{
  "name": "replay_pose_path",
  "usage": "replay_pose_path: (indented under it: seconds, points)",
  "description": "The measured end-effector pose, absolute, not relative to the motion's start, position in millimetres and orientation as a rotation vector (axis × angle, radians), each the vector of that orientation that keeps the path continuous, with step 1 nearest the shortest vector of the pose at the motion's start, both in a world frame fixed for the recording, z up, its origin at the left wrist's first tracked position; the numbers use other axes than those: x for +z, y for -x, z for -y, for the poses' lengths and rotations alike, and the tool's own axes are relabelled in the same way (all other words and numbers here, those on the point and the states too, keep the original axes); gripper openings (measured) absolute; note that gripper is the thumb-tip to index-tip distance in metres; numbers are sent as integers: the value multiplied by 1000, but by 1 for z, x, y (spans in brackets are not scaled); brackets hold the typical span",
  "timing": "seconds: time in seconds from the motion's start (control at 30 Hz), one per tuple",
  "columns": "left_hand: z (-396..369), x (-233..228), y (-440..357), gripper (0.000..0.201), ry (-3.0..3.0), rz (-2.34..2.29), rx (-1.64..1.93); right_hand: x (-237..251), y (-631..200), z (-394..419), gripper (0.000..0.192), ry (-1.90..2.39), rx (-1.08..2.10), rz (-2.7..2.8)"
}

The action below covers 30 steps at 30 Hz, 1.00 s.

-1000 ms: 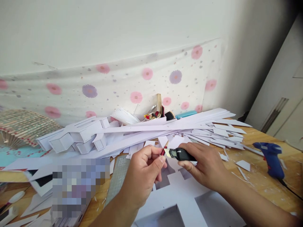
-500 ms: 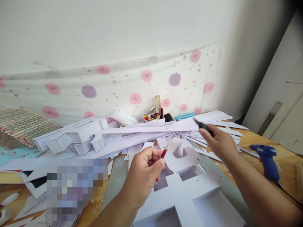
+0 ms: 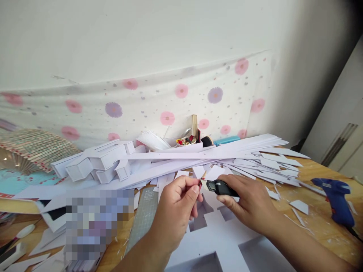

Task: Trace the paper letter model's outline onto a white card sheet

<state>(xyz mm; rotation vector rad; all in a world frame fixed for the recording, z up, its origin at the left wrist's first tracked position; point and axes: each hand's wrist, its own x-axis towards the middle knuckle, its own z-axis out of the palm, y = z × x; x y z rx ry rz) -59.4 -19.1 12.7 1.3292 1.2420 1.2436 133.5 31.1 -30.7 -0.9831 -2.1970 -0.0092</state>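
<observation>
A red pencil (image 3: 202, 180) is pinched in the left hand (image 3: 177, 211), over white paper (image 3: 215, 234) on the near tabletop (image 3: 317, 223). The right hand (image 3: 249, 204) grips a black knife (image 3: 219, 187), its blade touching the pencil tip. A blue glue gun (image 3: 337, 198) lies far right.

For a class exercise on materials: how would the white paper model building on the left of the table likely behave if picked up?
The white paper model building is thin folded card, so probably very light and easily crushed. Its projecting box sections might bend or tear under a firm hand. It rests on loose paper strips, so a push would probably slide it.
</observation>
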Motion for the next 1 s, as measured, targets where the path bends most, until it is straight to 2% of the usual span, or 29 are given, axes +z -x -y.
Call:
replay_pose_path:
  seconds: [0.2, 0.37, 0.43, 0.53, 0.73, 1.0]
  points:
    - [19, 11, 61, 22, -1414, -1269, 1203, -33, -133, -38, 42, 1026, -92, 2169]
    - [23, 10, 60, 19, -1393, -1275, 1097, -23, -181, -80, 52, 1775, -9, 1722]
    - [21, 10, 60, 18, -1364, -1291, 1113, -19, -195, -87, 53, 1845, -63, 1594]
    - [17, 10, 62, 19, -1327, -1306, 1149, -22, -186, -76, 49, 1715, -126, 1655]
    - [14, 10, 62, 25, -1337, -1262, 1190, -33, -136, -36, 39, 1012, -37, 2150]
    - [18, 10, 61, 22, -1292, -1161, 1188, -34, -129, -30, 39, 903, 6, 2166]
